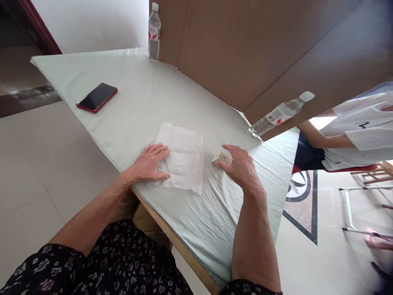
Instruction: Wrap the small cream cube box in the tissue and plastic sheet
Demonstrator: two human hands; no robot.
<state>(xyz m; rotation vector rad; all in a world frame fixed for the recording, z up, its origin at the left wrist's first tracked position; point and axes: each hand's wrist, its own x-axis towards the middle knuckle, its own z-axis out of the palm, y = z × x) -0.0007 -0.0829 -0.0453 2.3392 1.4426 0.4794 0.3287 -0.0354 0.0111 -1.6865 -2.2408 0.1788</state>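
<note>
pale green tablecloth (123, 82) filling mid frame, left hand (149, 164) flat and unclenched on bubble wrap (184, 157) at centre, right hand (241, 166) grasping small box (221, 158) just right of it, red phone (97, 97) upper left

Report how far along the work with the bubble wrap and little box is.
Done: the bubble wrap sheet lies spread on the table. In hand: the left hand presses it flat, the right hand grips the small box beside the sheet. Left: the box is not yet on the sheet, and nothing is folded around it.
</note>
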